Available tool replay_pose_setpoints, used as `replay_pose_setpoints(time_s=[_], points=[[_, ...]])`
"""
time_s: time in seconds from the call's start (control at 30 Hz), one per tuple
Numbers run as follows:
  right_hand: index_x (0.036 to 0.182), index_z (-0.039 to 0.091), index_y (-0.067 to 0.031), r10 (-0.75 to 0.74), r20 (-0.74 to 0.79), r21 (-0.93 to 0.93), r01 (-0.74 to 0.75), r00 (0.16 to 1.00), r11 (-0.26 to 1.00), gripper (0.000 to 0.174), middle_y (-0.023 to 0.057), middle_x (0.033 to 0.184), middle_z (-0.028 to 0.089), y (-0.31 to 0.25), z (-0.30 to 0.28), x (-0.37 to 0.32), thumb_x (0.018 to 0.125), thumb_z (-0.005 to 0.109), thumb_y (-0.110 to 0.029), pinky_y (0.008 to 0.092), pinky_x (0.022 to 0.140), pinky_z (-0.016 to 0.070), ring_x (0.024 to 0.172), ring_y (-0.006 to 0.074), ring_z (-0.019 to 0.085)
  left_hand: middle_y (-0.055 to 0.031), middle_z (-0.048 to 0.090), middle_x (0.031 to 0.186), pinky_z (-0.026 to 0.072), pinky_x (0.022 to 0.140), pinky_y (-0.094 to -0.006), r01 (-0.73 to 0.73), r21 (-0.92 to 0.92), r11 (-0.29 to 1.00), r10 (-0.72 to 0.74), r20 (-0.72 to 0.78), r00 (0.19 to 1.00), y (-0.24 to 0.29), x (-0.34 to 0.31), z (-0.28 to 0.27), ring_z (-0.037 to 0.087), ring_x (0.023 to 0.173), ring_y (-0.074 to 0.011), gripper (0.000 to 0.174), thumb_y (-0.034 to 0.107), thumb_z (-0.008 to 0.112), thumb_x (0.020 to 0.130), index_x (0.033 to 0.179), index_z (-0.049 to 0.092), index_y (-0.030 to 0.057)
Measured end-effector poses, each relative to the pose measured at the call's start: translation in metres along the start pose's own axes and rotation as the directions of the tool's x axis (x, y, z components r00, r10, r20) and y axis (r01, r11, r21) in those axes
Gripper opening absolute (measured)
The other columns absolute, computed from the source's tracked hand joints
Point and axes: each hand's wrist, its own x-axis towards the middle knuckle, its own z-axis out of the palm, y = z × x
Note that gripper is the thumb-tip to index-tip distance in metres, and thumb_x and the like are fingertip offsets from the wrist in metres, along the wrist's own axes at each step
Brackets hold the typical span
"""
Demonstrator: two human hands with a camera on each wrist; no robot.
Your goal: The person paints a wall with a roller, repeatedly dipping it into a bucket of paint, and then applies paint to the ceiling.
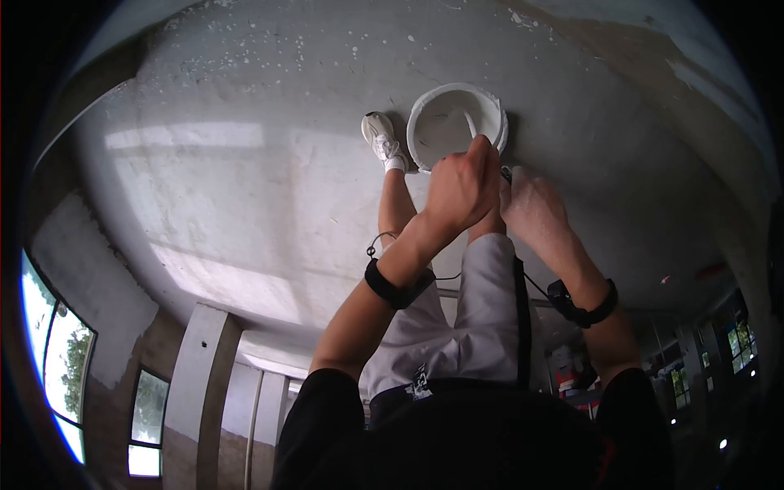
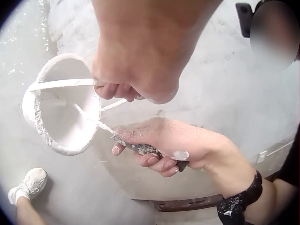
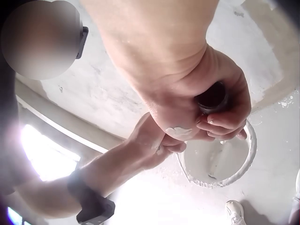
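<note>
My right hand [image 2: 161, 138] had its fingers curled tightly round the dark handle [image 2: 144, 149] of a white-caked tool [image 2: 105, 127], and my left hand [image 2: 138, 70] gripped the bail [image 2: 65, 84] of the bucket [image 2: 29, 110]. The tool's long axis ran forward from my right palm to the open bucket, ahead of both hands, the left seeming nearer; I couldn't tell how deep the tip reached.

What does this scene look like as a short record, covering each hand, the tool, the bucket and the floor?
Left hand: grips the handle of the bucket
Right hand: holds a tool
Tool: dark grip, smeared white, pointing toward the bucket
Bucket: white, open top, rough rim
Floor: grey, white specks
</note>
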Motion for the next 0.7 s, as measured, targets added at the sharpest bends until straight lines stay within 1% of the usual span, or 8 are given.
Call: replay_pose_setpoints(time_s=[0.13,0.27,0.33,0.4,0.43,0.53,0.6,0.7], points=[[0.094,0.058,0.0043,0.011,-0.053,-0.018,-0.012,0.999,1.0,0.041,0.0296,0.081,0.065,-0.007,-0.009,0.001,0.1,0.045,-0.034,0.0471,0.072,0.0555,0.082,0.0416,0.068,-0.0201,0.054,0.056,0.044,0.048,-0.0508,-0.03,-0.006,1.0,0.03,-0.018,0.999,0.011,-0.001,-0.006,0.057,0.053,-0.0427,0.017,0.013,0.055,0.091,0.085,0.046,0.0008],[0.093,0.059,0.005,0.022,-0.096,-0.049,-0.027,0.995,0.998,0.04,0.0289,0.078,0.065,-0.003,-0.013,0.007,0.099,0.047,-0.032,0.0475,0.073,0.0554,0.081,0.0424,0.068,-0.0197,0.054,0.057,0.0435,0.047,-0.0492,0.038,-0.072,0.997,-0.042,-0.057,0.997,0.017,-0.001,-0.02,0.057,0.053,-0.0419,0.016,0.012,0.057,0.089,0.084,0.047,0.0008],[0.091,0.057,0.005,-0.017,-0.09,0.034,0.02,0.996,0.999,0.038,0.0296,0.083,0.064,-0.003,-0.019,0.006,0.099,0.046,-0.031,0.0535,0.074,0.0503,0.083,0.0485,0.062,-0.0197,0.055,0.057,0.0434,0.047,-0.0487,0.083,-0.089,0.993,-0.088,-0.058,0.994,0.013,0.0,-0.02,0.058,0.053,-0.0417,0.015,0.011,0.058,0.089,0.084,0.047,0.001],[0.092,0.058,0.0051,0.002,-0.089,0.035,0.001,0.996,0.999,0.038,0.0294,0.083,0.064,-0.001,-0.021,0.008,0.099,0.048,-0.031,0.0508,0.074,0.0525,0.082,0.0468,0.064,-0.0198,0.055,0.057,0.0428,0.046,-0.0489,-0.04,-0.05,0.998,0.038,-0.047,0.998,0.007,0.001,-0.016,0.058,0.054,-0.0418,0.016,0.012,0.058,0.089,0.082,0.048,0.0018],[0.093,0.059,0.0052,0.018,-0.087,0.033,-0.015,0.996,0.999,0.038,0.0292,0.084,0.065,0.0,-0.021,0.009,0.098,0.049,-0.031,0.0481,0.075,0.0547,0.081,0.0451,0.066,-0.0198,0.055,0.057,0.0428,0.046,-0.0489,-0.035,-0.05,0.998,0.033,-0.046,0.998,0.005,0.001,-0.014,0.058,0.054,-0.0418,0.016,0.012,0.058,0.089,0.082,0.048,0.0018],[0.093,0.059,0.0044,-0.032,-0.109,-0.017,0.03,0.994,0.999,0.038,0.0297,0.083,0.065,0.001,-0.021,0.011,0.098,0.049,-0.032,0.0491,0.074,0.0542,0.081,0.0458,0.066,-0.0196,0.056,0.058,0.043,0.048,-0.0491,-0.027,-0.004,1.0,0.027,-0.032,0.999,0.014,0.004,-0.019,0.058,0.055,-0.0422,0.015,0.011,0.058,0.089,0.081,0.048,0.002],[0.093,0.06,0.004,-0.056,-0.119,-0.006,0.055,0.991,0.998,0.039,0.0294,0.081,0.065,-0.003,-0.026,0.009,0.098,0.049,-0.033,0.0495,0.073,0.0539,0.081,0.0459,0.066,-0.0189,0.056,0.064,0.0443,0.054,-0.0442,0.131,-0.13,0.983,-0.138,-0.048,0.989,0.019,0.009,-0.028,0.06,0.061,-0.0399,0.014,0.009,0.054,0.093,0.084,0.053,-0.0012],[0.093,0.059,0.0029,-0.029,-0.121,0.02,0.031,0.992,0.999,0.039,0.0285,0.079,0.065,-0.006,-0.032,-0.001,0.098,0.049,-0.034,0.0505,0.072,0.0533,0.08,0.0461,0.065,-0.0188,0.058,0.066,0.0447,0.055,-0.041,0.194,-0.18,0.964,-0.205,-0.043,0.978,0.021,0.018,-0.038,0.06,0.062,-0.0381,0.015,0.011,0.055,0.092,0.087,0.055,-0.0028]])
